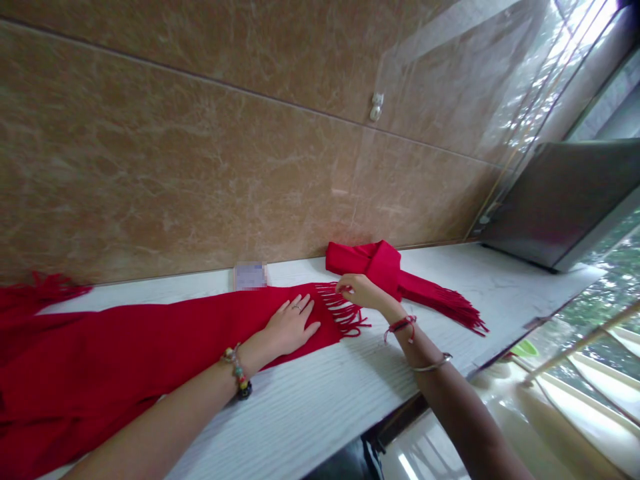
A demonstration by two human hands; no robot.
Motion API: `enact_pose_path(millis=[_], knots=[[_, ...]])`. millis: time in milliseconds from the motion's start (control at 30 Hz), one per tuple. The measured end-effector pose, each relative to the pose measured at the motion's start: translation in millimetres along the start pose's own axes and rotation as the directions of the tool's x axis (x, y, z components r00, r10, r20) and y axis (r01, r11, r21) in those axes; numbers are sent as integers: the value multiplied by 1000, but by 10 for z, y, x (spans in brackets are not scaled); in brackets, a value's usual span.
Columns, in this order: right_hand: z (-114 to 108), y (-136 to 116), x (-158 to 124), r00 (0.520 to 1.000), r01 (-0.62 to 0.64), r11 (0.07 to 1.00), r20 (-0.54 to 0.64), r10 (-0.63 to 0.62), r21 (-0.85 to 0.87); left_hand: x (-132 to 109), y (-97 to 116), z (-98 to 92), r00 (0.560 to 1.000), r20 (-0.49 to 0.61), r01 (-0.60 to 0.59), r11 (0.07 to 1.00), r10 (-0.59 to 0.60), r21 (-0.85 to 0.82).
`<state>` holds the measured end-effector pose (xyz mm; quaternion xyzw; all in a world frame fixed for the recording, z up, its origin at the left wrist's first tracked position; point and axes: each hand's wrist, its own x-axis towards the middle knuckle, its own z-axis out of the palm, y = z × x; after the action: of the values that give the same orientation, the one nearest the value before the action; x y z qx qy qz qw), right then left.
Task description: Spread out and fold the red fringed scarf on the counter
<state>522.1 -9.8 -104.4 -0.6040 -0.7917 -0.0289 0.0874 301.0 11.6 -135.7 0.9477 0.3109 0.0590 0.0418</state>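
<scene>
A long red scarf [165,340] is spread along the white tabletop, its fringed end toward the middle of the view. My left hand [290,327] lies flat on the cloth near that end, fingers spread. At the fringe [343,310], my right hand [363,292] has its fingers curled and pinched together at the strands; the fingertips partly hide what is between them. Just beyond my right hand, a second red scarf [385,263] lies folded over itself, its fringe pointing right.
A blurred flat card [251,276] lies against the brown marbled wall [200,167]. More red fringe [55,290] bunches at the far left. A dark grey box-like panel [555,200] stands at the table's right end, near a window. A small white hook [377,107] is on the wall.
</scene>
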Motion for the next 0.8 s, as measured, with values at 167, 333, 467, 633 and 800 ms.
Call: enact_pose_path(millis=[167,333,467,633,800], knots=[[96,-47,45,998,34,999,44,-33,-32,2,25,-13,1000,-7,14,1000,-14,-4],[67,75,7,995,-97,991,17,99,-96,2,35,-24,1000,2,9,1000,-9,7],[-30,-51,-15,1000,1,1000,7,0,-21,6,28,-9,1000,-17,2,1000,-2,5],[-89,-152,-58,965,96,995,246,-94,4,1,14,14,1000,-11,3,1000,-3,4],[-126,-93,-179,981,34,996,191,-19,-77,2,28,-23,999,-35,-21,999,22,28]])
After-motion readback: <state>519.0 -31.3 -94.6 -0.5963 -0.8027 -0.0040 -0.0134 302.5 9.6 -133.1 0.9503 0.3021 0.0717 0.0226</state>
